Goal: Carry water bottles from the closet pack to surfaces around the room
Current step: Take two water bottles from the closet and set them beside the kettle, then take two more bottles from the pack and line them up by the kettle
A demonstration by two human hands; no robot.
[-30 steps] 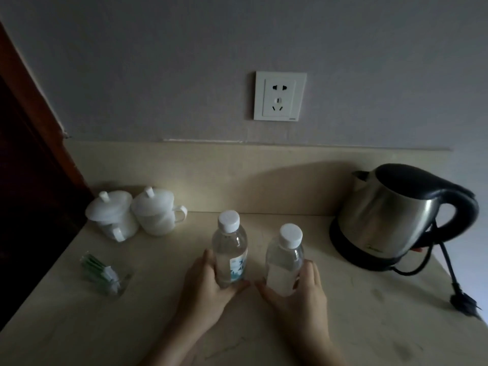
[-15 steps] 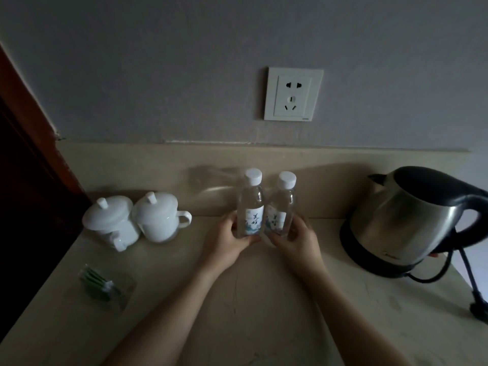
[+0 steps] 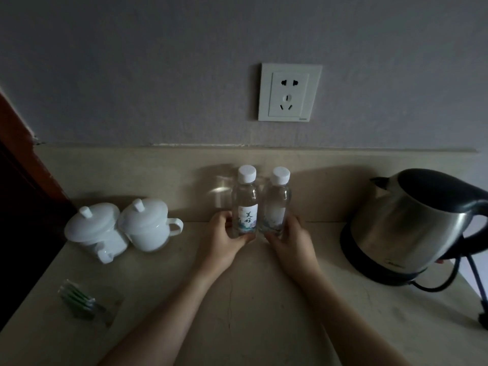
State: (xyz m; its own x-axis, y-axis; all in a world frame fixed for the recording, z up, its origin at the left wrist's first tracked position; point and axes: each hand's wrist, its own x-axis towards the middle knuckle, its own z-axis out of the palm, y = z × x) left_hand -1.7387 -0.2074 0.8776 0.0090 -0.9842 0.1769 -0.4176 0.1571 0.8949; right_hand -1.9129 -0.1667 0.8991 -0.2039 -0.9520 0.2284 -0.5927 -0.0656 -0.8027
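Note:
Two small clear water bottles with white caps stand upright side by side at the back of a beige stone counter (image 3: 237,307), close to the backsplash. The left bottle (image 3: 244,199) shows a white label with dark characters; the right bottle (image 3: 277,199) has a paler label. My left hand (image 3: 224,241) wraps the base of the left bottle. My right hand (image 3: 293,244) wraps the base of the right bottle. Both bottles rest on the counter and nearly touch each other.
Two white lidded cups (image 3: 124,228) sit at the back left. A steel electric kettle (image 3: 412,225) on its black base stands at the right, its cord trailing to the right edge. A clear packet with green items (image 3: 84,303) lies front left. A wall socket (image 3: 289,92) is above.
Both hands have slid the two bottles from the middle of the counter back toward the backsplash and brought them closer together. The labels now face me.

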